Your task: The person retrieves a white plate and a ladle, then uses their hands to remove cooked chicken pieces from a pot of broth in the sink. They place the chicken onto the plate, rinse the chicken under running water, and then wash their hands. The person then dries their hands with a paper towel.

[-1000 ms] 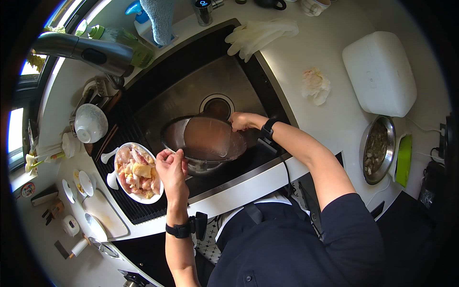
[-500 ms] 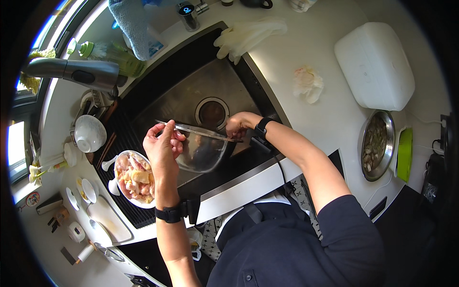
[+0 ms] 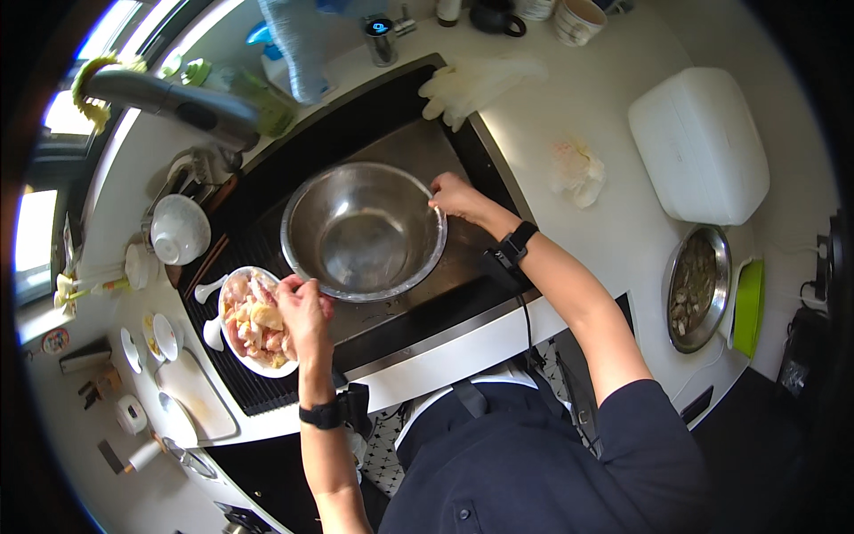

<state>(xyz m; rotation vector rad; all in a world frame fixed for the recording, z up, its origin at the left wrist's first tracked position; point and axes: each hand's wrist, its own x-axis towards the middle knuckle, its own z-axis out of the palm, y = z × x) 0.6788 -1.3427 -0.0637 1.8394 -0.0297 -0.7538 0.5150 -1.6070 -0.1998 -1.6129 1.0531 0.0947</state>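
A wide stainless steel mixing bowl [image 3: 360,245] is over the sink [image 3: 480,254], its inside facing up and holding nothing that I can see. My right hand [image 3: 455,196] is closed on its right rim. My left hand [image 3: 307,311] is closed at the lower left rim, with thumb and forefinger at the edge. Just beside and partly behind that hand, a white bowl of raw chicken pieces [image 3: 249,316] rests on the black ribbed drainer [image 3: 240,392].
Left of the sink are a grey faucet [image 3: 178,107], an upturned white bowl [image 3: 180,230] and a cutting board [image 3: 200,400]. Pale gloves [image 3: 471,89] drape over the back edge. A white plastic container [image 3: 698,147] and a metal basin [image 3: 698,289] of food in liquid stand at right.
The steel bowl has gone from steeply tilted to nearly level, its inside now showing. My right hand has moved up, my left hand down toward the chicken. The view has shifted slightly.
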